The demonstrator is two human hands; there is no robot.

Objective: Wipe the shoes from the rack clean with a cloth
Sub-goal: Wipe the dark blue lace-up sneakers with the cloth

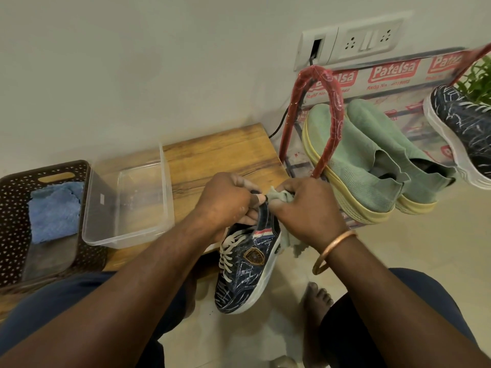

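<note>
A dark blue sneaker with white laces and a white sole hangs toe-down in front of me. My left hand grips it at the heel collar. My right hand holds a pale green cloth bunched against the heel on the shoe's right side. To the right stands a red-framed shoe rack. On it sit a pair of light green slip-on shoes and the matching dark blue sneaker at the far right.
A low wooden table holds a clear plastic tub. A brown perforated basket with a blue cloth stands at the left. A wall socket panel is above the rack. My bare foot rests on the tiled floor.
</note>
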